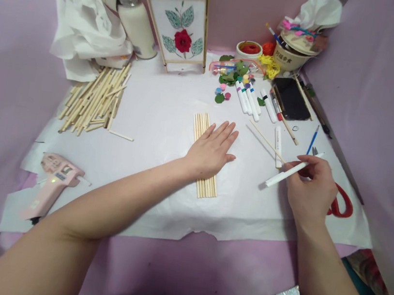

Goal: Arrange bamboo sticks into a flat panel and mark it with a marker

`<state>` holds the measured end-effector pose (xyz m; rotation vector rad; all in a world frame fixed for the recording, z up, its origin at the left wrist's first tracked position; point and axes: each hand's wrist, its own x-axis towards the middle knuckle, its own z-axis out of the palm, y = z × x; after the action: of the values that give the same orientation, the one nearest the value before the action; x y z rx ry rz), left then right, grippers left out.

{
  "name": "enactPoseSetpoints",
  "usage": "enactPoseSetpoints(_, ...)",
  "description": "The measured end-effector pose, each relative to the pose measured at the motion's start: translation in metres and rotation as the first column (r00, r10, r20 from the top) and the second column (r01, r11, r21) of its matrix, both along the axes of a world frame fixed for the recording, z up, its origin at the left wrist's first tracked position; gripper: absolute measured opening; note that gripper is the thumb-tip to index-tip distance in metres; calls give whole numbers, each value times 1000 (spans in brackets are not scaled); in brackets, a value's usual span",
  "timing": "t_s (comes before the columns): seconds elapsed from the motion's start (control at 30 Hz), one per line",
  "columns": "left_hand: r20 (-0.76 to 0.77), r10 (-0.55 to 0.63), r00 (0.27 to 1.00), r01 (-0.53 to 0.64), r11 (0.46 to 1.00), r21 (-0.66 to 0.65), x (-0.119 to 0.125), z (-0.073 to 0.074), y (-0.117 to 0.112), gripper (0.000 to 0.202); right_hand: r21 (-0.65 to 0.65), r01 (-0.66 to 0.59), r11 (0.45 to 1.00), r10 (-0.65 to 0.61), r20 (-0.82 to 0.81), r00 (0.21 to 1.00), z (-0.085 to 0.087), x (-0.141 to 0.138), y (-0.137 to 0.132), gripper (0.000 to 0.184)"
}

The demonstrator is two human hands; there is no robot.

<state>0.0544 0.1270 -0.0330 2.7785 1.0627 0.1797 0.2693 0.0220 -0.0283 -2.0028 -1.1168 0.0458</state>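
My left hand [213,150] lies flat and open, fingers stretched out, pressing on a neat row of wooden sticks [206,187] laid side by side on the white paper [158,112]. My right hand [311,185] is closed in a pinch around a white pen-like stick [286,174] that points left and down toward the paper. A single thin wooden stick [266,140] and a white marker [278,142] lie just beyond that hand.
A loose pile of wooden sticks [95,99] sits at the left, a pink glue gun [52,183] at the front left. At the back stand a flower-painted paper lantern frame [180,23], a flask [137,24], markers [250,99], a black phone [292,98]. Red scissors [343,204] lie right.
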Motion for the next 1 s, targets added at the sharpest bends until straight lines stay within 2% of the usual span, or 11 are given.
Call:
enactPoseSetpoints(0.2, 1, -2, 1000, 2, 1000, 19, 0, -1, 0, 59, -5, -32, 999, 31, -15, 999, 0, -2, -2, 26)
enactPoseSetpoints(0.33, -15, -2, 1000, 3, 998, 57, -2, -2, 0, 60, 95, -54, 994, 52, 32, 998, 8, -10, -6, 24)
enactPoseSetpoints(0.43, -36, 1, 999, 2, 996, 89, -3, -3, 0, 61, 194, -150, 969, 144, 41, 989, 16, -18, -11, 26)
enactPoseSetpoints(0.53, -53, 3, 999, 4, 993, 120, -4, -1, -1, 61, 215, -342, 915, 348, 8, 937, 24, -27, -13, 25)
enactPoseSetpoints(0.67, -76, 4, 997, 7, 988, 153, -6, 0, -2, 62, 183, -588, 788, 606, -59, 793, 35, -46, -12, 18)
enactPoseSetpoints(0.83, -64, 8, 998, 2, 988, 155, -5, -1, -3, 61, 203, -684, 701, 712, -143, 687, 38, -75, -13, 5)
enactPoseSetpoints(1.0, -37, 11, 999, -7, 994, 109, -3, -4, -2, 61, 208, -732, 649, 759, -247, 602, 17, -91, -15, 6)
